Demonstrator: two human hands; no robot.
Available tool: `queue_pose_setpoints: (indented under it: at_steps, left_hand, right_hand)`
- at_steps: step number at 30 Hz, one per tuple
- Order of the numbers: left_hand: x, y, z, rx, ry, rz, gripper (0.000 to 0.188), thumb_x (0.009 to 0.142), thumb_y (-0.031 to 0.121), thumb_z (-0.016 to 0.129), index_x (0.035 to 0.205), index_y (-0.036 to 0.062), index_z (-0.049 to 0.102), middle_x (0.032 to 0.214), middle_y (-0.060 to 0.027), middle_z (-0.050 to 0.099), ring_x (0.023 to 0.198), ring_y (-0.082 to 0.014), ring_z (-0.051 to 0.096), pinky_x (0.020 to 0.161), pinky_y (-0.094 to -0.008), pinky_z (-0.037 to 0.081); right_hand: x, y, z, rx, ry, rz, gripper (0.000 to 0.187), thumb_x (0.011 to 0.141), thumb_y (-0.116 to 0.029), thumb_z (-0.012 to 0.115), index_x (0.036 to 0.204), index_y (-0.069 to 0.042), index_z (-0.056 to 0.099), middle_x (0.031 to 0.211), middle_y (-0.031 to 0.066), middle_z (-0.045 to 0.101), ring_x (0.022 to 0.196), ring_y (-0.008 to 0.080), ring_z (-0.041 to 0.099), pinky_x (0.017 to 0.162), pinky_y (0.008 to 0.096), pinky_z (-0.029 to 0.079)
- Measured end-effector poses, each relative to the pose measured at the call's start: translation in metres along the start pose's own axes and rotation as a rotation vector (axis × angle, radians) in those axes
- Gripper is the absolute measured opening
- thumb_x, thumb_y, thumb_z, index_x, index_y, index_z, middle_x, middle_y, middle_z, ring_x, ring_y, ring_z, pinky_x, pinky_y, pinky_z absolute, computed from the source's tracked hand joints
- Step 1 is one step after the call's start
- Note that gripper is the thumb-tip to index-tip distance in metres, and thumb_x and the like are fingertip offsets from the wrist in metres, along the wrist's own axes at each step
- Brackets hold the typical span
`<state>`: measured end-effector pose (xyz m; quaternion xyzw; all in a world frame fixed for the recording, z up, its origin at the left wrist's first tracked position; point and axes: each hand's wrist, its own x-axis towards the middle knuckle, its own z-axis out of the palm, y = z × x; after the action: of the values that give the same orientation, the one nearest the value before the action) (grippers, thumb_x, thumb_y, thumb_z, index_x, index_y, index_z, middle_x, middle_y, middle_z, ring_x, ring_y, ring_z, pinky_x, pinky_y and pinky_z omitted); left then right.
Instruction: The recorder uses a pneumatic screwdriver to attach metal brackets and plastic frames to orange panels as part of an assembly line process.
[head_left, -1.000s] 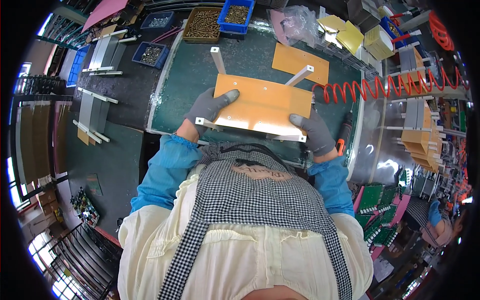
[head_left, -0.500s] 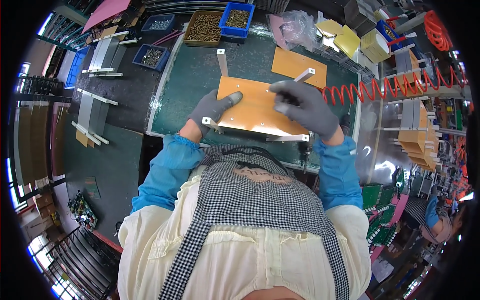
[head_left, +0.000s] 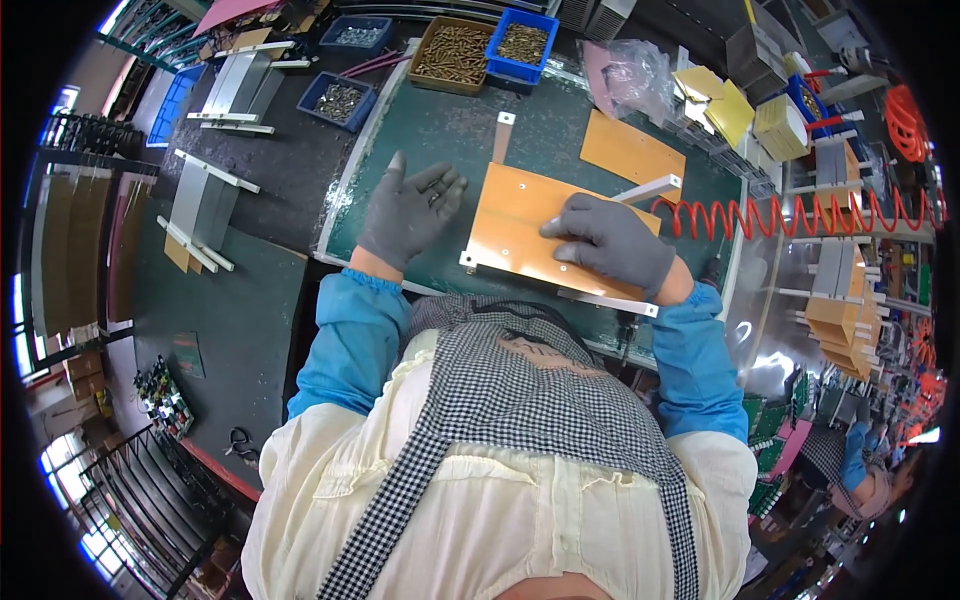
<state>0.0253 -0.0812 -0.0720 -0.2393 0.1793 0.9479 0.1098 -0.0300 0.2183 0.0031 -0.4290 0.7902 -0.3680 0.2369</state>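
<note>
In front of me an orange rectangular panel (head_left: 505, 215) with several small screw heads or holes lies on the green mat. White square legs stick out around it: one upper left (head_left: 503, 135), one upper right (head_left: 648, 188), one lower right (head_left: 610, 302), and a leg end at its lower left corner. My right hand (head_left: 615, 242), in a grey glove, lies over the panel's right part with bent fingers drawn together on its surface; what they hold, if anything, is hidden. My left hand (head_left: 408, 212), gloved too, is off the panel to its left, palm up, fingers apart and holding nothing visible.
A second orange panel (head_left: 632, 155) lies beyond the work. Bins of brass-coloured screws (head_left: 450, 53) and silver hardware (head_left: 338, 102) stand at the back. A red coiled hose (head_left: 760, 217) crosses at right. Finished-looking grey units with white legs (head_left: 203, 205) stand left.
My left hand has let go of the panel's left edge and opened beside it. My right hand has come down onto the panel's right part. The whole view has shifted slightly.
</note>
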Motion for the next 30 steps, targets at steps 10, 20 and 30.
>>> queue_pose_setpoints:
  at_steps: [10, 20, 30]
  left_hand:
    - [0.018, 0.029, -0.045, 0.069, 0.037, 0.121, 0.049, 0.095, -0.007, 0.033, 0.142, -0.0150, 0.023, 0.144, -0.0308, 0.032, 0.130, -0.0425, 0.043, 0.101, -0.0397, 0.051]
    - [0.110, 0.182, -0.089, 0.378, 0.315, 0.521, 0.041, 0.087, -0.005, 0.046, 0.129, -0.0039, 0.049, 0.114, -0.0209, 0.061, 0.096, -0.0319, 0.064, 0.082, -0.0415, 0.056]
    - [0.254, 0.246, -0.069, 2.266, 0.552, 0.093, 0.041, 0.081, 0.037, 0.070, 0.107, 0.0049, 0.070, 0.115, -0.0169, 0.067, 0.106, -0.0287, 0.065, 0.087, -0.0383, 0.052]
  right_hand:
    - [0.011, -0.007, -0.001, 0.037, -0.031, 0.007, 0.030, 0.080, -0.011, 0.071, 0.108, -0.001, 0.066, 0.091, 0.0078, 0.054, 0.087, 0.0220, 0.056, 0.078, 0.0317, 0.045]
    - [0.014, -0.022, -0.004, 0.013, -0.016, 0.079, 0.028, 0.079, -0.008, 0.071, 0.106, -0.002, 0.067, 0.089, 0.0086, 0.054, 0.085, 0.0235, 0.057, 0.076, 0.0330, 0.046]
    - [0.005, -0.024, -0.002, -0.027, 0.068, 0.194, 0.025, 0.079, -0.010, 0.072, 0.102, -0.004, 0.067, 0.087, 0.0085, 0.056, 0.083, 0.0244, 0.059, 0.074, 0.0332, 0.047]
